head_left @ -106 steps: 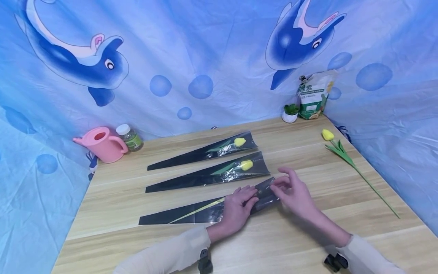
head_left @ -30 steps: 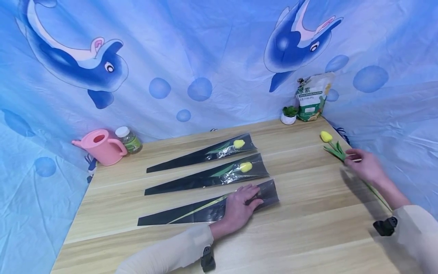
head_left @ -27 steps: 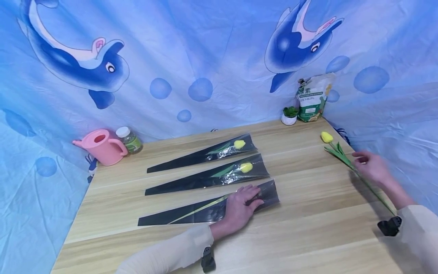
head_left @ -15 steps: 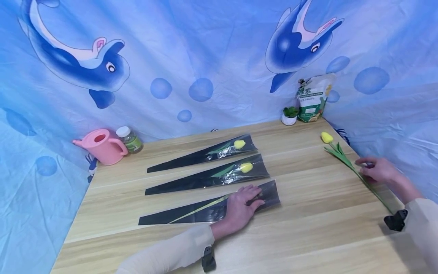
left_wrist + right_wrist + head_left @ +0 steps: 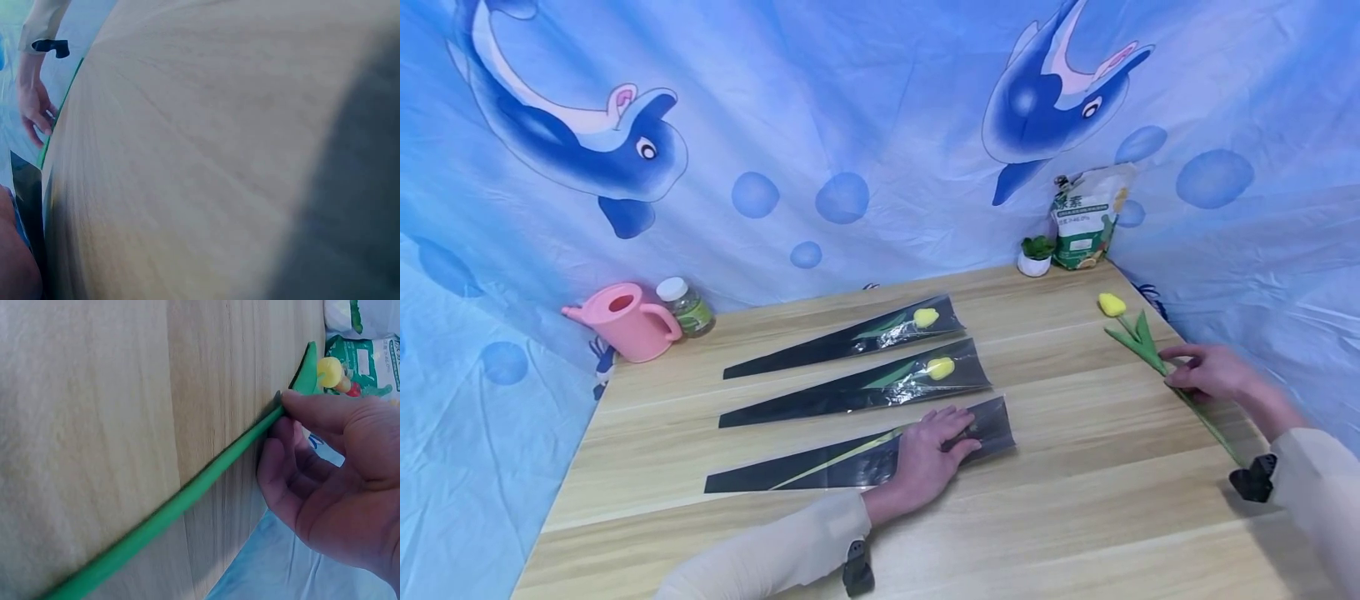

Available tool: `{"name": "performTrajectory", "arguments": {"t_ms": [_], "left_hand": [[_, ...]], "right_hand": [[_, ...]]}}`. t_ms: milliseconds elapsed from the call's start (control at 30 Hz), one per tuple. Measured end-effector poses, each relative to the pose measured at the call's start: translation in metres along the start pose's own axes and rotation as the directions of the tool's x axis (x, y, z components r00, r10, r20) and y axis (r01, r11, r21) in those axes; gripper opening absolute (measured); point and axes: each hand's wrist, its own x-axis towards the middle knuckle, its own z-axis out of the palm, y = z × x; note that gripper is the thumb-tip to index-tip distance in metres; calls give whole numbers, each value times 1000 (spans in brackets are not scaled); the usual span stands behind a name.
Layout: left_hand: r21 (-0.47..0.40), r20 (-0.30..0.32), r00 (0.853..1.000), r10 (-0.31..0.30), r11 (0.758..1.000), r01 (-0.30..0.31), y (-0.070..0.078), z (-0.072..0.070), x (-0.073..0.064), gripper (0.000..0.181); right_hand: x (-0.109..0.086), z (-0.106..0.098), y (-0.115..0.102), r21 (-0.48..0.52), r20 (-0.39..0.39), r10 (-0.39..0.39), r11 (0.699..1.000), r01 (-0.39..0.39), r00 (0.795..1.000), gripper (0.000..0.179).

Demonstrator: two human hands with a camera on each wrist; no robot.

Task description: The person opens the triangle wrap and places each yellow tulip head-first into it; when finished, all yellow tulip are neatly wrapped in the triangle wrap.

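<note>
My left hand (image 5: 925, 458) rests with its fingers spread over the nearest black-and-clear flower sleeve (image 5: 997, 427), covering the flower head; a pale green stem (image 5: 831, 464) shows inside. At the right side of the table, my right hand (image 5: 1217, 375) pinches the stem of a loose yellow artificial tulip (image 5: 1111, 305) just below its leaves. In the right wrist view the thumb and fingers of the right hand (image 5: 344, 462) close on the green stem (image 5: 187, 494), which runs low along the wood. Only a blurred edge of the left hand (image 5: 15, 262) shows in the left wrist view.
Beyond lie two sleeves, a middle one (image 5: 790, 407) and a far one (image 5: 790, 358), each with a yellow tulip inside. A pink watering can (image 5: 628, 325) and a jar (image 5: 688, 310) stand back left; a small potted plant (image 5: 1035, 257) and a green-white bag (image 5: 1086, 221) back right.
The right hand has left the near sleeve's wide end, reached the loose tulip, slid along its stem and now pinches it; the tulip has shifted slightly left. The left hand stays on the sleeve.
</note>
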Motion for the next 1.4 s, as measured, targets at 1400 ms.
{"name": "performTrajectory", "arguments": {"t_ms": [1400], "left_hand": [[4, 12, 1000, 10, 1000, -10, 3, 4, 2, 40]], "right_hand": [[-6, 50, -52, 902, -197, -138, 363, 235, 971, 39]]}}
